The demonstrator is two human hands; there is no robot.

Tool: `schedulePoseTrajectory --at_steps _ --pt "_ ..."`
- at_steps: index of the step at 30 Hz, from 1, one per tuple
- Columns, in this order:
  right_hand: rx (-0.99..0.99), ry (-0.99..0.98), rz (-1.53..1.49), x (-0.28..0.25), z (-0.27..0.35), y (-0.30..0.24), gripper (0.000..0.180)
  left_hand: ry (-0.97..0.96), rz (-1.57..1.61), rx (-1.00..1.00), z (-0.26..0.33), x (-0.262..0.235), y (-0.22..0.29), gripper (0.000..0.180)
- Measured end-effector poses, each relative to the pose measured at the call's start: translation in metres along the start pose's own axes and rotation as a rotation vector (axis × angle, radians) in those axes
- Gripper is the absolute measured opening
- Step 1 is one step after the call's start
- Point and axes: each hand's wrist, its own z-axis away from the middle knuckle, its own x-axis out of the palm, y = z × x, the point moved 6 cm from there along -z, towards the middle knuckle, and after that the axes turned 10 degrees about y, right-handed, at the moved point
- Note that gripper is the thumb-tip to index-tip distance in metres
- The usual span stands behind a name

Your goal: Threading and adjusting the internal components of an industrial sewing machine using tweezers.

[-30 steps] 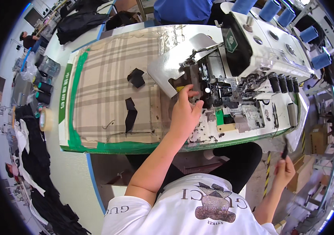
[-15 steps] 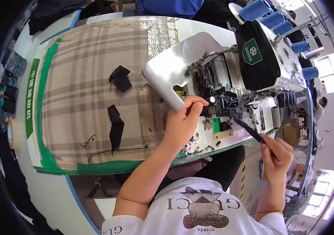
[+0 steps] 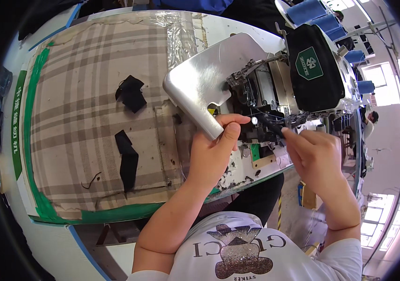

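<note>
My left hand [image 3: 218, 143] is at the lower end of the silver metal cover [image 3: 195, 75], which stands swung out from the sewing machine [image 3: 268, 84]. Its thumb and forefinger are closed together beside a small white round knob [image 3: 254, 120]; whether they hold anything is hidden. My right hand [image 3: 313, 154] grips a slim black tool [image 3: 271, 126] at its end. The tool's far end points left into the exposed threads and metal parts, close to the knob. Its tip is hard to make out against the dark mechanism.
Black fabric scraps [image 3: 132, 93] and a folded black strip [image 3: 128, 161] lie on the checked table covering [image 3: 68, 117], edged with green tape [image 3: 36, 173]. Dark lint [image 3: 228, 180] litters the machine's near bed. Blue thread cones [image 3: 307, 11] stand at the upper right.
My right hand has moved left and up, carrying the black tool from the machine's front edge into the mechanism. My left hand stays by the cover. The view has shifted slightly.
</note>
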Motion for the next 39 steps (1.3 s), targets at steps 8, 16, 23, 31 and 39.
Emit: schedulePoseTrajectory --at_steps 8,16,23,31,39 --pt "0.031 -0.015 -0.099 -0.004 -0.005 0.006 0.014 -0.024 0.059 0.025 0.001 0.002 -0.001 0.025" --pt "0.02 0.041 -0.122 0.005 0.004 0.003 0.02 -0.052 0.191 0.001 0.001 0.0 -0.001 0.023" --pt "0.131 0.083 -0.107 0.015 0.008 0.007 0.02 -0.08 0.304 -0.035 0.0 0.005 -0.006 0.024" --pt "0.123 0.124 -0.049 0.016 0.006 0.007 0.017 -0.091 0.294 -0.025 -0.002 0.006 -0.007 0.024" --pt "0.202 -0.027 -0.154 -0.012 -0.002 0.014 0.004 -0.115 0.322 -0.022 0.0 0.006 -0.006 0.024"
